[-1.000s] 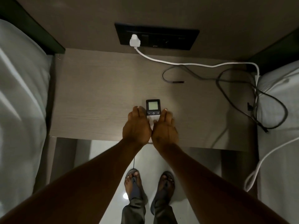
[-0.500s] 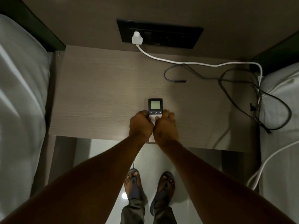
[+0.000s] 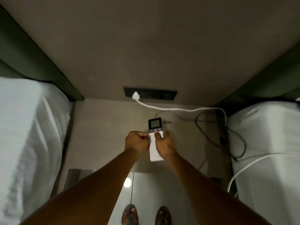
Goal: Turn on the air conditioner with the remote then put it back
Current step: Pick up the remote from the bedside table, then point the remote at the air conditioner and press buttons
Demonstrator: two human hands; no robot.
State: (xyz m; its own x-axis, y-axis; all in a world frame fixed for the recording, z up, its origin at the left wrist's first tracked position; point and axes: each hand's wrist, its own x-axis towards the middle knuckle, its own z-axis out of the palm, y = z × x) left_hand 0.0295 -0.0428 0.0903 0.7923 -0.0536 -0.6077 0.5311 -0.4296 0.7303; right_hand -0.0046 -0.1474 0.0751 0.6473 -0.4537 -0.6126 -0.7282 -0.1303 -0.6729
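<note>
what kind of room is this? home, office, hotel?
Most likely a bedroom with twin beds, perhaps a hotel room. Two white-sheeted beds flank a shared wooden bedside table, above which sits a black wall socket panel with a white plug. Both hands hold a remote.

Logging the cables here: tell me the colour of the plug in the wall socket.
White plug, trailing a white cable, seen in the head view.

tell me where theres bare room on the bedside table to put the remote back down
The left half of the bedside table, between the left bed and the remote, is bare. The right side is crowded with the black cables and the white cable from the wall socket panel.
</note>
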